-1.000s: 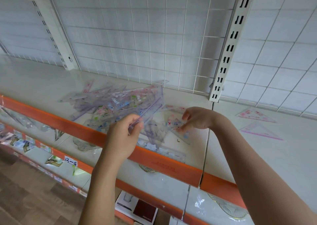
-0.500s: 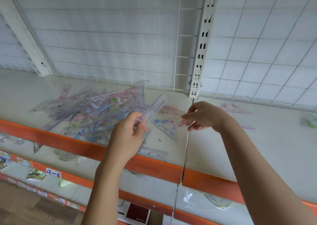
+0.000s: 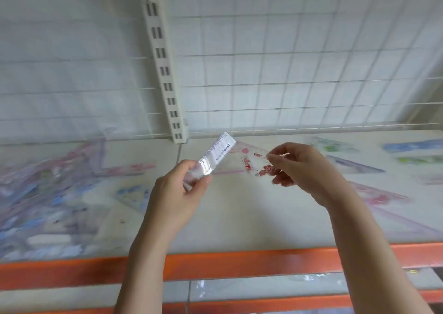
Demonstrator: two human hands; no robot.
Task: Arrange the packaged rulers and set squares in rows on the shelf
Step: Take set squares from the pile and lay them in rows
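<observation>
**Two hands hold a ruler and a set square above the shelf**

We see both hands raised over the white shelf (image 3: pixel 239 218), in front of the slotted white upright post (image 3: pixel 165 74), which we take as our landmark. The left hand (image 3: pixel 176 194) is below the foot of the post and a little to its left. Its fingers and thumb are curled around the lower end of a clear packaged ruler (image 3: pixel 214 156), and the ruler slants up and to the right, so that its far end comes just beside the base of the post. The right hand (image 3: pixel 303 170) is to the right of the post and lower than its foot. It pinches with thumb and fingertips the right corner of a clear set square (image 3: pixel 251 162) with red printed figures. The set square reaches to the left, and its upper corner meets the far end of the ruler; we cannot tell if they really touch.

To the left of the post, a loose pile of packaged rulers and set squares (image 3: pixel 48 194) lies on the shelf, very blurred, with blue and pink prints. To the right of the post, several set squares (image 3: pixel 354 166) lie flat and apart from each other, and one pink set square (image 3: pixel 383 198) is nearer to the front. Behind the post stands a white wire grid panel (image 3: pixel 287 62). Below the hands, an orange front strip (image 3: pixel 239 263) runs along the edge of the shelf.
</observation>
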